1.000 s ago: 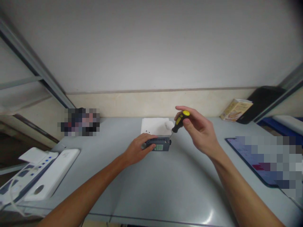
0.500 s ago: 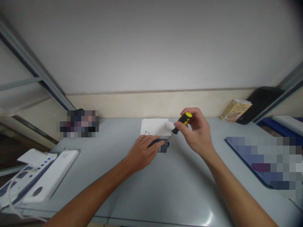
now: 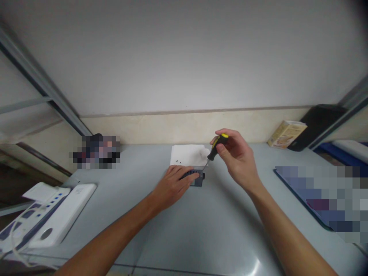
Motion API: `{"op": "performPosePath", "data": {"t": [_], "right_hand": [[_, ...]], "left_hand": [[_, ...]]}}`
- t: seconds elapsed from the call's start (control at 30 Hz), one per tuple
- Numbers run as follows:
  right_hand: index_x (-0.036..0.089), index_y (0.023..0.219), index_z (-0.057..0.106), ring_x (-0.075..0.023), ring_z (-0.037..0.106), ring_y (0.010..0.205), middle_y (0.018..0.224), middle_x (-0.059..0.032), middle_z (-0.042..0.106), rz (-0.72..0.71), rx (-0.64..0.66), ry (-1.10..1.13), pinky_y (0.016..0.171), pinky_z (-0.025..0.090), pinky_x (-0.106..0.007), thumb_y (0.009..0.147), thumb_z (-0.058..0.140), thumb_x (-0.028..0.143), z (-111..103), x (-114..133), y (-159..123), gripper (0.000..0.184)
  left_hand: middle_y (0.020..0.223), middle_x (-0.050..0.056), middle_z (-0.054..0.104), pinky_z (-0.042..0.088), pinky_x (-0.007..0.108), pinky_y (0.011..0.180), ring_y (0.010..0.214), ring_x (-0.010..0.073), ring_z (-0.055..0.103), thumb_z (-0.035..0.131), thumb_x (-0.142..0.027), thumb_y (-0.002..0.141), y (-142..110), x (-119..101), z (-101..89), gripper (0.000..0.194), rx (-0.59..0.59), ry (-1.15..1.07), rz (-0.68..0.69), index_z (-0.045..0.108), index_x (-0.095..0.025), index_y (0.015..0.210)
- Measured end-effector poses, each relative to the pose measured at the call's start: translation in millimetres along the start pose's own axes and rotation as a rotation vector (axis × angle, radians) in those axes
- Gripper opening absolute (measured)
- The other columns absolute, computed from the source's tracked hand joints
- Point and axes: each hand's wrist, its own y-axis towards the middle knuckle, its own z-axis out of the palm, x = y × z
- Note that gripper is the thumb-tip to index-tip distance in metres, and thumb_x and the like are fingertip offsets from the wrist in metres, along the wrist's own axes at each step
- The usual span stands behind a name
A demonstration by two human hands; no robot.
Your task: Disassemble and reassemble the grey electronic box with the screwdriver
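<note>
My right hand (image 3: 237, 155) grips a screwdriver (image 3: 217, 147) with a black and yellow handle, tilted so that its thin shaft slants down to the left. The tip reaches the top of a small dark grey device (image 3: 197, 181) with vent slots and a black knob on its right side. Over the device's left part lies my left hand (image 3: 175, 182), its fingers wrapped across it and holding it against the table. Behind the device is a white sheet of paper (image 3: 188, 153) with several tiny dark pieces, possibly screws, on it.
A white power strip (image 3: 37, 214) and a white flat box-shaped device (image 3: 64, 216) lie at the left with a cable. A yellow carton (image 3: 287, 134) leans by a black object (image 3: 319, 126) at the back right. A dark blue flat item (image 3: 301, 199), partly blurred, is at the right.
The screwdriver handle has tipped a little to the left and more upright, and my right fingers have shifted around it. My left hand stays on the device.
</note>
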Motion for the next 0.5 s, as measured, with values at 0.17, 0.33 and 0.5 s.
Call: {"op": "performPosePath", "data": {"t": [0.17,0.33,0.5], "right_hand": [[0.024,0.100,0.055,-0.0114,0.044,0.058,0.072,0.0047,0.047,0.119,-0.087,-0.199,0.052,0.038,-0.024,0.091,0.066,0.053,-9.0,-21.2,6.7,0.032],[0.022,0.096,0.059,-0.0095,0.041,0.052,0.065,0.0059,0.047,0.246,-0.253,-0.060,0.047,0.033,-0.021,0.090,0.063,0.059,-14.6,-28.6,12.6,0.037],[0.023,0.110,0.061,-0.0080,0.038,0.046,0.069,0.0020,0.064,0.372,-0.292,0.070,0.042,0.028,-0.020,0.086,0.066,0.061,-6.8,-37.3,9.4,0.045]], "left_hand": [[0.134,0.010,0.064,0.048,0.041,0.097,0.115,0.0237,0.061,0.047,-0.019,0.103,2.1,-0.1,-4.5,0.037,0.037,0.084,0.029,0.059,-0.026,0.137],[0.131,0.011,0.064,0.051,0.042,0.098,0.114,0.0240,0.062,0.047,-0.016,0.102,3.3,0.0,-4.8,0.043,0.014,0.108,0.054,0.056,-0.028,0.143],[0.130,0.012,0.062,0.053,0.042,0.100,0.116,0.0238,0.062,0.046,-0.014,0.102,6.3,-5.5,1.8,0.045,-0.015,0.107,0.072,0.054,-0.027,0.144]]}}
